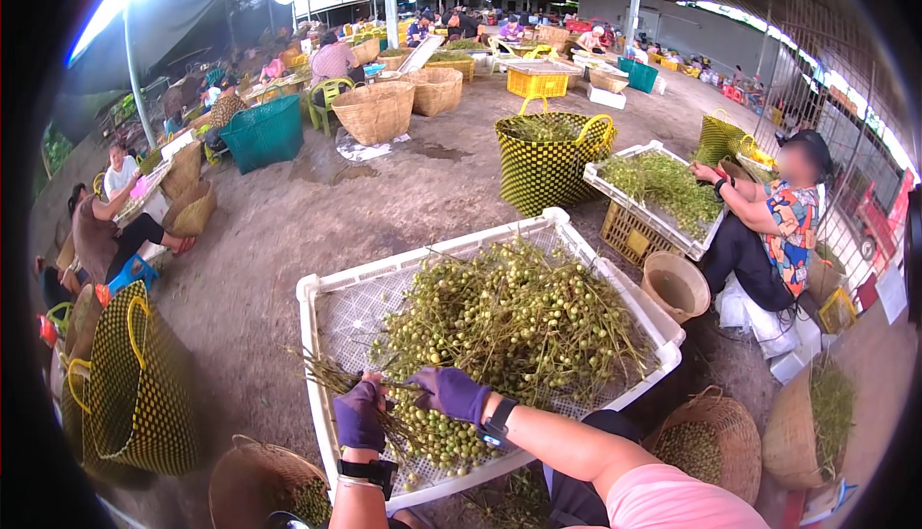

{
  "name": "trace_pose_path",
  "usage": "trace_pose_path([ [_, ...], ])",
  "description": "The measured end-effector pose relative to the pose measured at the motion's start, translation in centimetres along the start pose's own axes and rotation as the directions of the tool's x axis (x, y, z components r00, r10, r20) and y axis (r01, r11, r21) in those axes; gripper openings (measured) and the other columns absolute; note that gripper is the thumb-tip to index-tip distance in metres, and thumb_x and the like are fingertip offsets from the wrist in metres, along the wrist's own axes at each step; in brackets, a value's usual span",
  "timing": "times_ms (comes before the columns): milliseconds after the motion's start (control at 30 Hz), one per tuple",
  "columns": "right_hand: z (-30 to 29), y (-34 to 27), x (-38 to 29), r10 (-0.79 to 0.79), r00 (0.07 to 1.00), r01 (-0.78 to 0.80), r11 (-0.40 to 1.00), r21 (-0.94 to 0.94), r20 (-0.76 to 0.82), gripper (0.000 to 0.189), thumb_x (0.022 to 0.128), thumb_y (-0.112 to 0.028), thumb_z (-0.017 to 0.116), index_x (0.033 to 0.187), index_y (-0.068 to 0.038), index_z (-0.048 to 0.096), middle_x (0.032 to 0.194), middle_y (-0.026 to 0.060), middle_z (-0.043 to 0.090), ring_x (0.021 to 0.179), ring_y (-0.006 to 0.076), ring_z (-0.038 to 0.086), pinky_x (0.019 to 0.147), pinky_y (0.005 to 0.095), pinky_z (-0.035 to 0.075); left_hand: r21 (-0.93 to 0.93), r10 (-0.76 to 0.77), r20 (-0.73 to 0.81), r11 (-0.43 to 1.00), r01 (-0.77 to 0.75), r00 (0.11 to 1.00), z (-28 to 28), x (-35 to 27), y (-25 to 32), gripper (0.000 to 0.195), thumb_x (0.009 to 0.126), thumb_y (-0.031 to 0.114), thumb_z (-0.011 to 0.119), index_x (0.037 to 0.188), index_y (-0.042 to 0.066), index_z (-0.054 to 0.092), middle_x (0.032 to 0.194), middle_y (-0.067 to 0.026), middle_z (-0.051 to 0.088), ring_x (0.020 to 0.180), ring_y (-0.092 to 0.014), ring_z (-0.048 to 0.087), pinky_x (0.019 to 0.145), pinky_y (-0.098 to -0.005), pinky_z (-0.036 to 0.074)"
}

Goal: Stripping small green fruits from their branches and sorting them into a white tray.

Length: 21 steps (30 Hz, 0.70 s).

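A white plastic mesh tray [351, 313] lies before me, heaped with stems bearing small round green-yellow fruit [504, 306]. My left hand [360, 414], in a purple fingerless-looking glove, is closed around a bunch of thin stems [328, 374] at the tray's near left. Close beside it, my right hand [450, 392], in a matching glove, has its fingers at the same bunch; whether they pinch a stem is hidden. Below both hands, loose fruit [450, 439] is gathered on the mesh near the tray's front edge.
Wicker baskets of fruit stand at my lower left [263, 478] and lower right [709, 450]. A yellow-black woven basket [144, 392] sits at left, another [551, 162] beyond the tray. At right, a seated person [785, 219] works over a similar tray [655, 190] beside a brown bucket [676, 286].
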State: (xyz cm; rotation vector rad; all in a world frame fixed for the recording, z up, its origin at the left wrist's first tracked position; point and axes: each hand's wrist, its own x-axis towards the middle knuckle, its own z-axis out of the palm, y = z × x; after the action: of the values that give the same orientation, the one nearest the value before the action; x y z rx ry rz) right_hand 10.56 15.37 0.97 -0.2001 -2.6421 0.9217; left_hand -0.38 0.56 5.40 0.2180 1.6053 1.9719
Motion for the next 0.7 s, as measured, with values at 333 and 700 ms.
trace_pose_path([
  [333,-0.3,0.5,0.4,0.129,0.975,-0.080,0.964,-0.253,0.183,0.023,0.079,-0.014,0.058,0.101,-0.012,0.062,0.081,0.0153,0.065,0.077,0.0352,0.064,0.066,0.0432,0.049,0.566,0.597,0.374,0.459,-0.685,0.710,-1.8,0.3,-0.9,0.007,0.084,0.001,0.058,0.082,0.004,0.064,0.063,-0.0090,0.059,0.047,-0.016,0.049,0.045,-0.0305,0.040],
  [700,-3.4,-0.8,0.3,0.154,0.978,-0.127,0.974,-0.186,0.139,0.055,0.081,-0.033,0.067,0.127,-0.010,0.050,0.116,0.0193,0.058,0.102,0.0340,0.060,0.085,0.0425,0.048,-0.112,0.000,-0.087,0.994,-0.009,0.996,-1.8,0.4,1.1,0.021,0.087,0.019,0.062,0.089,0.000,0.068,0.065,-0.0023,0.061,0.052,-0.007,0.047,0.050,-0.0235,0.037],
])
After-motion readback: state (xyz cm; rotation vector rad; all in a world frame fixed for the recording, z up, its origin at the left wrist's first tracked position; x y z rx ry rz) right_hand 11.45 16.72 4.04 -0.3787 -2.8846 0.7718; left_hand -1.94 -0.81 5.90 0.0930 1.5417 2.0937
